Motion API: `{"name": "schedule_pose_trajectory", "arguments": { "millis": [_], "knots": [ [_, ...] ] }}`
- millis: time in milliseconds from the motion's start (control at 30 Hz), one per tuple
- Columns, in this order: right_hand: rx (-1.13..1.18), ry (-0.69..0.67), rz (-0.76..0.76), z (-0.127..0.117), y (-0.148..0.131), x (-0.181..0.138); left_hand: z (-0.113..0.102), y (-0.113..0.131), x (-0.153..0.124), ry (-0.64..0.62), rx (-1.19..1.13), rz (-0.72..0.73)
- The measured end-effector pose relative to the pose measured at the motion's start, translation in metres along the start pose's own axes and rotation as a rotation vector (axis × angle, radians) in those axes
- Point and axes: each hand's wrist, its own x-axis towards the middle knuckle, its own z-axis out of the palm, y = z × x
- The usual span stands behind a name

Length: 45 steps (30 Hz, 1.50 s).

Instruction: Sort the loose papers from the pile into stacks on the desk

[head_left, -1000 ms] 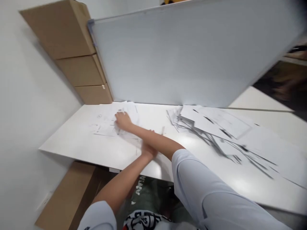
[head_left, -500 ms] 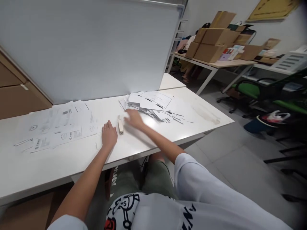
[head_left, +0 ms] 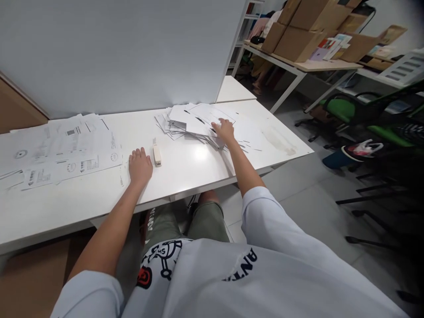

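My left hand [head_left: 139, 166] lies flat and open on the white table [head_left: 185, 168], just left of a small white stapler [head_left: 157, 154]. My right hand [head_left: 224, 130] reaches out to the right and rests with spread fingers on a loose heap of printed papers [head_left: 195, 121]. A second spread of printed sheets [head_left: 62, 150] lies on the table to the left of my left hand.
A large whiteboard [head_left: 126, 53] stands upright along the table's far edge. Cardboard boxes [head_left: 298, 31] sit on a further table at the back right. Green office chairs [head_left: 364, 115] and a bag on the floor are at the right.
My right hand has moved from the near left edge of the paper heap further right onto its top. My left hand stays flat by the stapler. The view has tilted slightly.
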Motion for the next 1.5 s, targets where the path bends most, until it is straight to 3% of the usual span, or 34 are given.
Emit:
{"name": "schedule_pose_trajectory", "arguments": {
  "millis": [167, 500, 800, 1000, 1200, 1267, 1333, 1433, 1500],
  "knots": [
    [-0.062, -0.129, -0.074, 0.000, 0.022, 0.028, 0.001, 0.001, -0.002, -0.010, -0.036, -0.013],
    [-0.178, -0.060, -0.146, 0.011, 0.017, 0.013, 0.002, 0.000, -0.005, -0.006, -0.017, -0.017],
    [-0.181, 0.012, -0.136, 0.005, 0.004, 0.000, -0.001, 0.002, -0.004, -0.029, -0.010, -0.021],
    [-0.056, 0.094, 0.000, -0.016, -0.003, -0.014, 0.002, -0.002, -0.004, -0.008, -0.029, -0.010],
    [0.185, 0.196, -0.096, -0.055, 0.015, -0.067, 0.000, -0.004, -0.003, 0.036, -0.116, -0.009],
    [0.247, 0.159, -0.167, -0.065, 0.020, -0.098, -0.006, 0.000, -0.007, 0.105, -0.149, 0.043],
    [0.288, 0.075, -0.243, -0.070, 0.021, -0.130, -0.012, 0.007, -0.015, 0.161, -0.173, 0.205],
    [0.334, -0.149, -0.340, -0.070, 0.020, -0.171, -0.017, 0.024, -0.030, 0.117, -0.208, 0.528],
    [0.413, -0.301, -0.367, -0.065, 0.023, -0.187, -0.015, 0.037, -0.038, 0.076, -0.223, 0.666]
  ]
}}
